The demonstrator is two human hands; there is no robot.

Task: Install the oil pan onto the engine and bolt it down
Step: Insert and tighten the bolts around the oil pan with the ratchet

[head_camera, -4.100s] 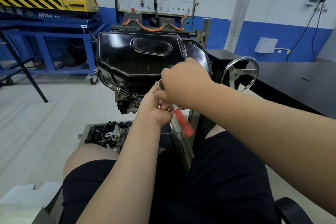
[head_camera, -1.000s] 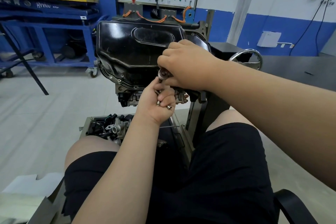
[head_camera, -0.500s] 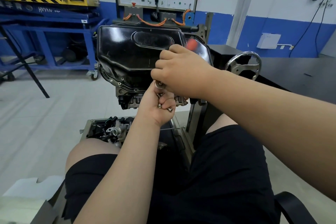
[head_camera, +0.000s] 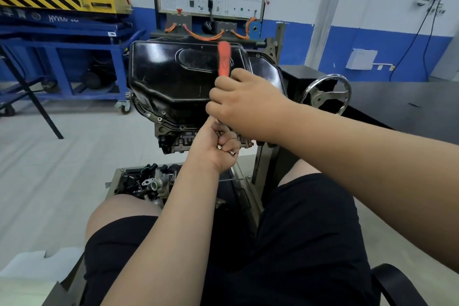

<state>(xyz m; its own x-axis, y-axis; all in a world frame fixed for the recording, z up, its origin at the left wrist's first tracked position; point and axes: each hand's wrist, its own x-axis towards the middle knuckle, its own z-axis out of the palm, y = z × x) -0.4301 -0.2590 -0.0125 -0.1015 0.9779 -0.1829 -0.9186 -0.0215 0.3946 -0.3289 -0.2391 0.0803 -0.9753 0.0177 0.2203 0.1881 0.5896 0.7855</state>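
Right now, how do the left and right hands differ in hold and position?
The right hand grips the orange-handled ratchet; the left hand holds loose bolts. The right hand sits higher, in front of the oil pan; the left hand is below it. The left hand stretches one finger up; the right hand's fingers are all curled. Both meet at the pan's near edge.
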